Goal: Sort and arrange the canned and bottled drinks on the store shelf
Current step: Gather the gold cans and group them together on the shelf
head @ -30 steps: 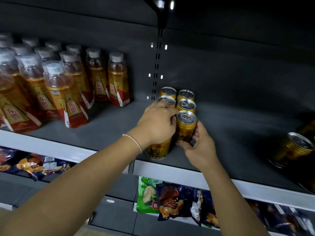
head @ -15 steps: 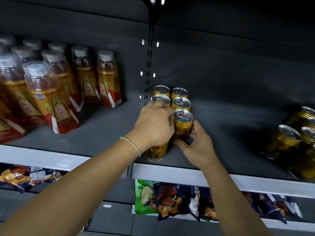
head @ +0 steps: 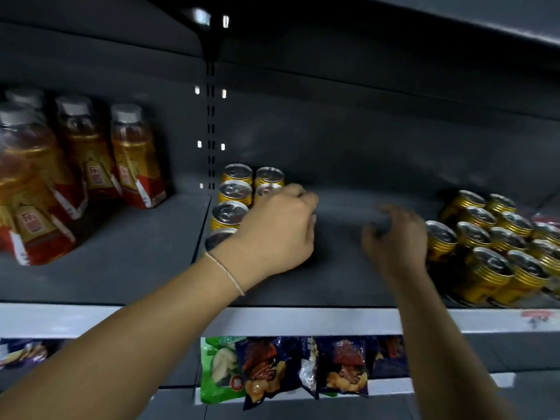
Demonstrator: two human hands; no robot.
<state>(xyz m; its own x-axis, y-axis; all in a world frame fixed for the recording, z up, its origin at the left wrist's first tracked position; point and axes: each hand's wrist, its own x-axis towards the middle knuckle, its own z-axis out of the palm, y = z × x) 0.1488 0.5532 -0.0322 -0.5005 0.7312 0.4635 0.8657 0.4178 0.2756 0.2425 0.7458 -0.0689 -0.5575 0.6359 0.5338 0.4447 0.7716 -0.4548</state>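
Observation:
Gold cans (head: 235,192) stand in two short columns on the dark shelf (head: 136,253), beside the upright's slots. My left hand (head: 272,234) lies over the front of the right column with its fingers curled down round a can that it hides. My right hand (head: 394,237) hovers blurred over bare shelf, fingers loosely curled and holding nothing, just left of a loose cluster of several gold cans (head: 491,237). Amber bottles (head: 133,159) with grey caps and red-gold labels stand at the left.
The shelf has a white front rail (head: 303,321). Snack packets (head: 272,368) hang on the level below. Bare shelf (head: 342,268) lies between the two can groups. Another shelf (head: 424,22) overhangs from above.
My right hand let go of the front can and swung right toward the can cluster. My left hand shifted from the left column onto the right one. The view turned right.

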